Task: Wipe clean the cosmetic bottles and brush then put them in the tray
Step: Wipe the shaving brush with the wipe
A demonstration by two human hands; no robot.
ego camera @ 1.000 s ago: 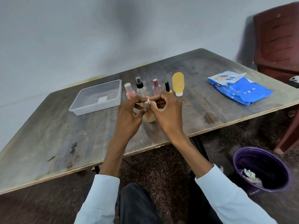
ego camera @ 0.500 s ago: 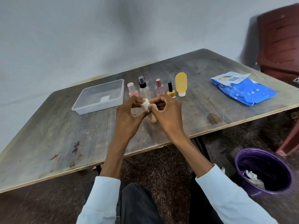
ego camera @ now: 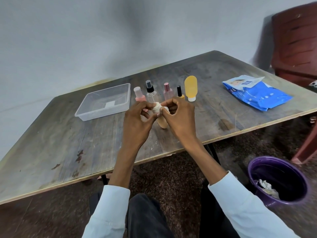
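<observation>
A beige bottle (ego camera: 162, 122) with a white cap is held above the table between both hands. My left hand (ego camera: 137, 122) pinches its cap end. My right hand (ego camera: 178, 117) pinches a small white wipe (ego camera: 165, 109) against the bottle's neck. Behind them stand a pink bottle (ego camera: 139, 95), a clear spray bottle (ego camera: 151, 93), a pink-capped bottle (ego camera: 167, 91), a small yellow nail-polish bottle (ego camera: 179, 92) and an orange tube (ego camera: 191, 88) on its white cap. The clear plastic tray (ego camera: 89, 110) lies to the left with no bottles in it. No brush is visible.
A blue pack of wet wipes (ego camera: 257, 94) lies on the wooden table (ego camera: 68, 143) at the right. A purple bin (ego camera: 277, 179) with used wipes stands on the floor at the lower right. A dark red chair (ego camera: 295, 42) is behind the table's right corner.
The bottle has tilted between my hands, its white cap now showing toward my left fingers, and the wipe has shifted along the neck. The view has drifted slightly.
</observation>
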